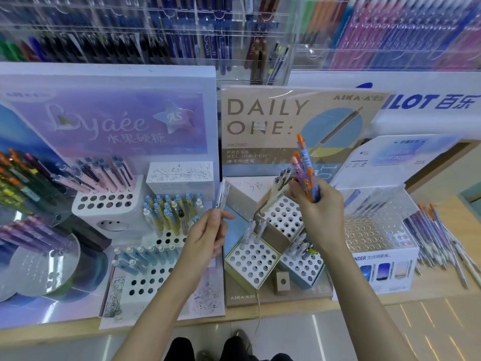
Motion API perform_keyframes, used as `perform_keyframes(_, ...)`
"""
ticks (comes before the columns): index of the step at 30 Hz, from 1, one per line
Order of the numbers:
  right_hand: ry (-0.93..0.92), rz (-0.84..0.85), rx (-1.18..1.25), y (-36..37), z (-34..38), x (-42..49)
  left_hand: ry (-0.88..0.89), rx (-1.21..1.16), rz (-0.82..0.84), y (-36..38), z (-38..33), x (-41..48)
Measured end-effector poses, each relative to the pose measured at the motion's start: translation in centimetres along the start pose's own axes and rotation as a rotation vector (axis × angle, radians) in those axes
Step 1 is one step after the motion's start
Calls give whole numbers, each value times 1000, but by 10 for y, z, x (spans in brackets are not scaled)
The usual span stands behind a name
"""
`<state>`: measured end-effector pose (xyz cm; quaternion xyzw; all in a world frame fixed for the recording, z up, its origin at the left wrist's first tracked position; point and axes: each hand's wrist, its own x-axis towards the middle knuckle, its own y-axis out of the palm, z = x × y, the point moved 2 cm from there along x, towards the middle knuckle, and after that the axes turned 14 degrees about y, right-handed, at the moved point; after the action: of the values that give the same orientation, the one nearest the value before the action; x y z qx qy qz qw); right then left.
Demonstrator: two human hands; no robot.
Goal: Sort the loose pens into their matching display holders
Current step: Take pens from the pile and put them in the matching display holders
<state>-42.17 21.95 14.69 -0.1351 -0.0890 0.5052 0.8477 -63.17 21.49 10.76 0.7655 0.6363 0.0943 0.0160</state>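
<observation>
Left hand (208, 237) pinched a clear pen (223, 196), right hand (321, 212) gripped orange-capped pens (305, 165), lower barrels hidden by fingers, loose pens (438, 237) at right blurred.

Two hands: the left hand (208, 238) holds one clear pen (223, 194), the right hand (321, 207) an overlapped bunch of orange-topped pens (305, 162), uncountable. The beige display (250, 168) carries three perforated blocks (283, 217); its front-left block (253, 261) holds two pens (246, 237)

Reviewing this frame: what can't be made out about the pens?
Head view throughout:
- bundle of orange-clicker blue and pink pens: lower barrels hidden by the right hand.
- slim clear plastic pen in the left hand: blurred, markings unreadable.
- loose pile of pens at right: blurred, uncountable.
</observation>
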Motion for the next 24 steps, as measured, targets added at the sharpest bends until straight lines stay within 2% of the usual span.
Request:
perform_keyframes(12,53,11,92,-6,-5,3,21,-14,9,-2,-2,1)
perform_keyframes(19,136,191,190,-4,-5,15,14,-29,-3,-4,-1,-1)
perform_keyframes(24,136,252,196,0,0,23,14,-33,-4,-4,-3,-2)
